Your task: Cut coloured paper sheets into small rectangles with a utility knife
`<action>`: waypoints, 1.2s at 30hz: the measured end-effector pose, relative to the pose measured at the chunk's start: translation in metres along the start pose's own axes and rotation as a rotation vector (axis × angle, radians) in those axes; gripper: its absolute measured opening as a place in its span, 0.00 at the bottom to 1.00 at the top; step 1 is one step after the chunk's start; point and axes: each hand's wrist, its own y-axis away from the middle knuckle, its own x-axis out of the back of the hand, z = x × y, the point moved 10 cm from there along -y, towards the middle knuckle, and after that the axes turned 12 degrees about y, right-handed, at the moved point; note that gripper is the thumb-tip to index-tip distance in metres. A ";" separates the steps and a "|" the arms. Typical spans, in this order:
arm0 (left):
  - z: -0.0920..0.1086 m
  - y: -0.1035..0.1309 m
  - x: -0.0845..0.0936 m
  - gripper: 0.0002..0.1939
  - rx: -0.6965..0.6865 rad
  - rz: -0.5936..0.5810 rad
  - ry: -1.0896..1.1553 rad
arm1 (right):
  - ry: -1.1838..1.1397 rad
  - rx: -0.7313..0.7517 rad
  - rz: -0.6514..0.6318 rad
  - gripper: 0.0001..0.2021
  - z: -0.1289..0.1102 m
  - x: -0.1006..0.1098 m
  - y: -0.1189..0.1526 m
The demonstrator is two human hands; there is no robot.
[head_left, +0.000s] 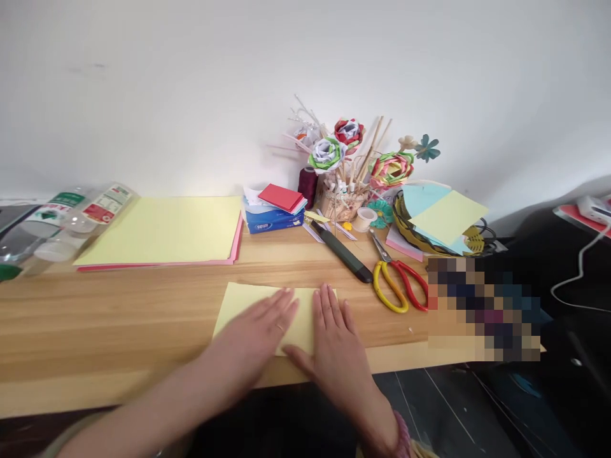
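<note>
A sheet of pale yellow paper point(233, 305) lies near the front edge of the wooden table. My left hand point(262, 324) rests flat across its middle, fingers stretched out and pointing right. On the sheet's right part, my right hand point(337, 340) presses down with its fingers straight and its thumb out to the side. Neither hand grips anything. Parts of the paper are hidden under both palms. To the right of the sheet lie a dark green utility knife point(344, 251) and scissors point(394, 273) with one yellow and one red handle.
A stack of coloured paper point(172, 229) lies at left, beside plastic bottles point(95, 210). Behind the sheet stand a blue tissue pack point(274, 221) with red cards point(284, 197) and a holder of paper flowers point(344, 197). A basket point(405, 226) holds more paper. Pixelation hides the right end.
</note>
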 end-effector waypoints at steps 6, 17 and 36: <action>0.044 -0.003 -0.029 0.45 0.152 -0.048 0.261 | 0.133 0.006 0.047 0.27 -0.001 -0.003 0.000; 0.007 0.064 -0.027 0.48 0.281 0.004 0.083 | 0.127 -0.006 0.283 0.44 -0.002 0.008 0.003; -0.010 0.108 -0.003 0.30 0.225 0.208 -0.236 | -0.030 0.320 0.436 0.41 -0.115 0.043 0.044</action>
